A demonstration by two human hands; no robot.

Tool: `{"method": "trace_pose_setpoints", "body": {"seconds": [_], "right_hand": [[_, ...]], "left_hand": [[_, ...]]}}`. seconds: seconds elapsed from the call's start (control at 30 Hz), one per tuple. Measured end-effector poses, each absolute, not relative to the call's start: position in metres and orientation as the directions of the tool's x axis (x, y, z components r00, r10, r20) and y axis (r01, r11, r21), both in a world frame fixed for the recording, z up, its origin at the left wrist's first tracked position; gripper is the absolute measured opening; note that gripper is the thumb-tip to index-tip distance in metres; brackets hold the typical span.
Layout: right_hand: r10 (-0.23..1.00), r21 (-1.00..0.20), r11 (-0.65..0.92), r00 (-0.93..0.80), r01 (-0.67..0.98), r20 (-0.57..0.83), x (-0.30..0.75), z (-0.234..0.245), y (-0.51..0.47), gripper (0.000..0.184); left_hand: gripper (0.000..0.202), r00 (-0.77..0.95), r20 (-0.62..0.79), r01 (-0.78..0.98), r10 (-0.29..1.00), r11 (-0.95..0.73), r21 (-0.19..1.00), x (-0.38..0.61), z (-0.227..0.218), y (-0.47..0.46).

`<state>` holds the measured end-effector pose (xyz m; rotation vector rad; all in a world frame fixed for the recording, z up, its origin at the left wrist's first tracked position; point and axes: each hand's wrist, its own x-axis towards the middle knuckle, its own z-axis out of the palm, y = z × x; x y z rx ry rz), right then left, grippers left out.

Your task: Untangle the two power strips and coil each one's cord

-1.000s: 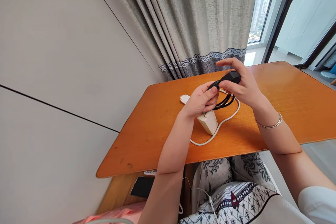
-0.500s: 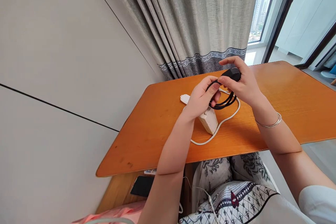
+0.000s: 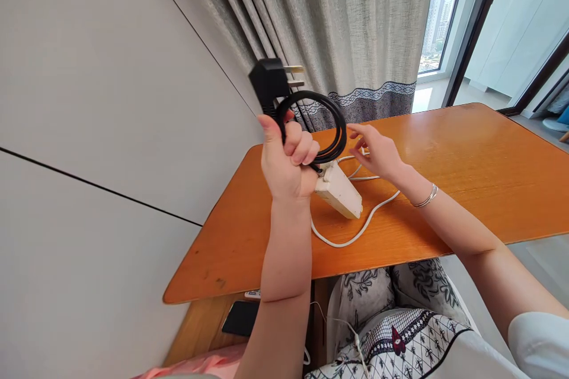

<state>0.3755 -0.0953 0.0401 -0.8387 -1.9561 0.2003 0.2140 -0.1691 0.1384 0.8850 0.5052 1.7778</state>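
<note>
Fingers of left hand [image 3: 288,163] clenched round coiled black cable [image 3: 338,124] (plug [image 3: 269,83] uppermost) | fingers of right hand [image 3: 377,153] spread over white cord [image 3: 355,238] on counter [image 3: 466,154]

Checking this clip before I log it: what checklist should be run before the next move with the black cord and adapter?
1. Left hand grip closed round the coiled black cord: ok.
2. Plug prongs clear of that grip: ok.
3. Right hand open: ok.
4. Right hand touching the white cable: cannot tell.
5. Adapter near end resting on the table: ok.
</note>
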Motion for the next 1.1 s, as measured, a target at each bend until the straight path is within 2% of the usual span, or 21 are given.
{"method": "trace_pose_setpoints", "body": {"seconds": [0.1, 0.2, 0.27, 0.3, 0.37, 0.43, 0.5, 0.57, 0.67, 0.8, 0.93, 1.1], "right_hand": [[0.599, -0.393, 0.783, -0.419, 0.482, 0.682, 0.363, 0.025, -0.102, 0.046], [0.591, -0.448, 0.806, -0.493, 0.386, 0.639, 0.357, 0.014, -0.109, 0.041], [0.521, -0.408, 0.854, -0.524, 0.324, 0.674, 0.358, 0.008, -0.11, 0.038], [0.439, -0.324, 0.898, -0.547, 0.299, 0.713, 0.359, 0.006, -0.108, 0.034], [0.189, -0.057, 0.969, -0.574, 0.24, 0.796, 0.362, 0.005, -0.104, 0.024], [-0.054, 0.19, 0.961, -0.533, 0.202, 0.844, 0.366, 0.01, -0.102, 0.022], [-0.168, 0.288, 0.934, -0.448, 0.214, 0.878, 0.368, 0.019, -0.106, 0.021], [-0.135, 0.243, 0.943, -0.405, 0.229, 0.904, 0.37, 0.03, -0.115, 0.023], [0.035, 0.054, 0.967, -0.342, 0.248, 0.939, 0.372, 0.045, -0.129, 0.023], [0.248, -0.196, 0.946, -0.19, 0.257, 0.95, 0.374, 0.053, -0.131, 0.038], [0.454, -0.428, 0.885, -0.139, 0.182, 0.88, 0.377, 0.06, -0.125, 0.045], [0.656, -0.66, 0.751, -0.135, 0.021, 0.742, 0.38, 0.071, -0.122, 0.058]], "left_hand": [[0.044, -0.251, 0.345, -0.632, 0.904, -0.423, 0.649, 0.207, 0.142, -0.172], [0.044, -0.249, 0.345, -0.643, 0.905, -0.42, 0.64, 0.203, 0.139, -0.169], [0.043, -0.24, 0.327, -0.652, 0.914, -0.401, 0.644, 0.204, 0.136, -0.166], [0.043, -0.243, 0.315, -0.656, 0.917, -0.395, 0.643, 0.205, 0.134, -0.164], [0.042, -0.259, 0.296, -0.656, 0.919, -0.392, 0.644, 0.208, 0.131, -0.16], [0.043, -0.284, 0.282, -0.647, 0.916, -0.4, 0.649, 0.212, 0.13, -0.155], [0.045, -0.294, 0.271, -0.631, 0.917, -0.399, 0.665, 0.215, 0.128, -0.15], [0.044, -0.274, 0.267, -0.609, 0.924, -0.382, 0.695, 0.218, 0.126, -0.145], [0.041, -0.232, 0.288, -0.561, 0.929, -0.37, 0.74, 0.221, 0.119, -0.141], [0.034, -0.149, 0.326, -0.473, 0.934, -0.357, 0.806, 0.224, 0.106, -0.137], [0.041, -0.026, 0.367, -0.354, 0.93, -0.352, 0.866, 0.226, 0.092, -0.132], [0.051, 0.039, 0.359, -0.331, 0.933, -0.327, 0.885, 0.227, 0.082, -0.123]]}}
